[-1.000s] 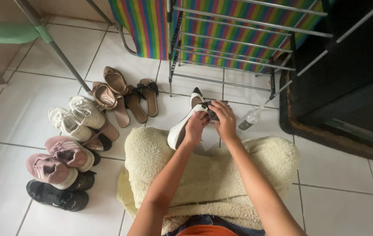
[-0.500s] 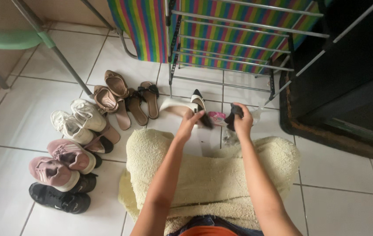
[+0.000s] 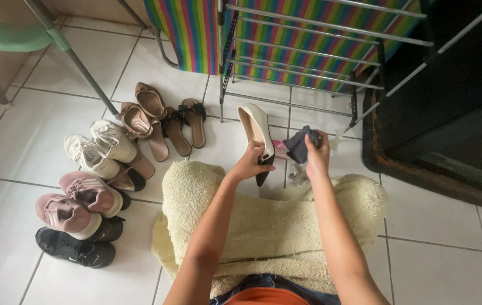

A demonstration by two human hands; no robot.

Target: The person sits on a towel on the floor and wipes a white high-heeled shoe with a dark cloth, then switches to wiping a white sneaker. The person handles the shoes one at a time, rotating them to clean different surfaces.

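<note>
Gripping tight, our left hand [image 3: 250, 162] holds a white shoe [image 3: 256, 133] with a black heel. Our fingers wrap the back part of the shoe, close to the heel. The long front part of the shoe sticks up and away from our hand, toward the metal rack [image 3: 303, 53]. The black heel pokes down just under our hand. The shoe is up off the floor, out past the fluffy cream blanket [image 3: 263, 226] that lies over our lap.

Now we go from left to right. Far left, a green chair [image 3: 9, 39] stands on the white tile floor [image 3: 3, 147]. Next to it lie shoes in a bunch: a black sneaker [image 3: 74, 251], two pink sneakers [image 3: 77, 206], two white sneakers [image 3: 99, 149] and some brown sandals [image 3: 161, 121]. They are well apart from the white shoe.

Just to the right of the white shoe, something small and pink [image 3: 280, 149] lies on the floor. Then comes our right hand [image 3: 317, 155]. It is closed around a dark cloth [image 3: 300, 144]. The cloth sits beside the shoe, near it, and does not touch it.

Behind the rack hangs a rainbow striped cloth [image 3: 190, 34]. Far right stands a dark cabinet [image 3: 455, 85].
</note>
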